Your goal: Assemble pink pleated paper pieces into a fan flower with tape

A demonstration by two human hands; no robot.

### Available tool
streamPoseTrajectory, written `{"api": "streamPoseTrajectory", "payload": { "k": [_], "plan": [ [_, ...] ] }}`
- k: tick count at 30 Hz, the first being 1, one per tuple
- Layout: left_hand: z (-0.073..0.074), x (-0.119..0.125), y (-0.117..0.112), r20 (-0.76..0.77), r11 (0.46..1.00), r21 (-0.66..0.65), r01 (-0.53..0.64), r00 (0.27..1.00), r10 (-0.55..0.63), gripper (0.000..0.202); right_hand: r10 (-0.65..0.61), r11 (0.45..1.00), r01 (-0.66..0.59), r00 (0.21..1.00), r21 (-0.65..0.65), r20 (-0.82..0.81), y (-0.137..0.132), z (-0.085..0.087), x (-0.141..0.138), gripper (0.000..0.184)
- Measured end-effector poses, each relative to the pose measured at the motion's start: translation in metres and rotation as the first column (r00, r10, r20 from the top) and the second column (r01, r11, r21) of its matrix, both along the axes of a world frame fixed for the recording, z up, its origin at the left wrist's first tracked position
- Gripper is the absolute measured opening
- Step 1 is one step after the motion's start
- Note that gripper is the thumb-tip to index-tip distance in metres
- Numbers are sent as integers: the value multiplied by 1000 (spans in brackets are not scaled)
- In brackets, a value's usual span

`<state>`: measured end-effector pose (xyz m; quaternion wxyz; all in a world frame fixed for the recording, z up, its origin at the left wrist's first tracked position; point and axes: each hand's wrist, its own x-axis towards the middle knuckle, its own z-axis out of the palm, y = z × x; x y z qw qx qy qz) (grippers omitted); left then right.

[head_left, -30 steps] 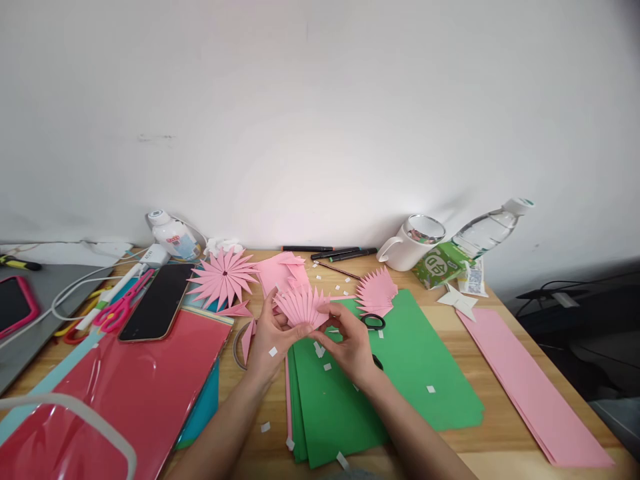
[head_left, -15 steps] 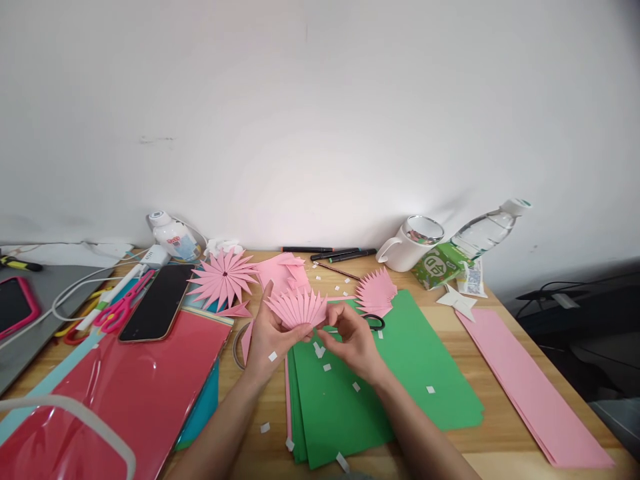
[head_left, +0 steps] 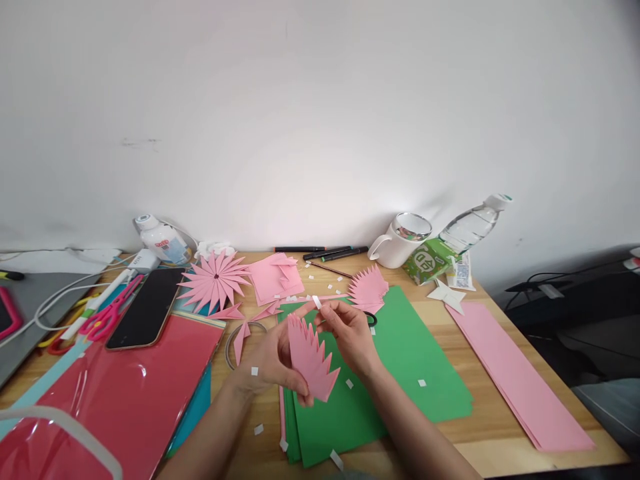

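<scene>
My left hand [head_left: 273, 360] is closed on a pink paper fan of pointed folded petals [head_left: 310, 357], holding it upright and edge-on above the stack of green paper sheets [head_left: 400, 373]. My right hand [head_left: 350, 333] is beside it, fingers pinched near the fan's top on a small white scrap [head_left: 317, 302]. A finished pink paper flower [head_left: 215, 280] lies behind on the left. Another pink petal fan [head_left: 369, 290] rests at the green stack's far edge.
Red sheets [head_left: 130, 387], a black phone [head_left: 143, 310] and pink scissors [head_left: 107, 313] lie left. Pens [head_left: 335, 253], a white mug [head_left: 400, 241], a green packet [head_left: 427, 260] and a water bottle [head_left: 470, 223] stand along the wall. Long pink strips [head_left: 515, 380] lie right.
The left hand has turned the fan from lying spread flat to standing edge-on and brought it nearer. The right hand has lifted to its top. The view has shifted slightly right.
</scene>
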<state>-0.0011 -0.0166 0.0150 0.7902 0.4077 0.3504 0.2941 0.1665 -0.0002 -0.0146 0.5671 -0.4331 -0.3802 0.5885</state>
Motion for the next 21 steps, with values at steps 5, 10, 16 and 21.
{"api": "streamPoseTrajectory", "payload": {
  "k": [5, 10, 16, 21],
  "plan": [
    [-5, 3, 7, -27, 977, 80, -197, 979, 200, 82, -141, 989, 139, 989, 41, 48, 1, -1, 6, 30],
    [-10, 7, 22, -35, 857, 86, -508, 858, 513, 39, -148, 986, 152, 987, 69, -61, 0, 0, 10, 25],
    [-13, 9, 22, -90, 832, 32, -554, 828, 554, 30, -52, 992, 51, 999, 119, 11, -3, 1, 4, 28],
    [-12, 8, 21, -78, 838, -2, -546, 835, 544, 27, -5, 991, -1, 999, 131, 41, -4, 4, 1, 30]
  ]
}}
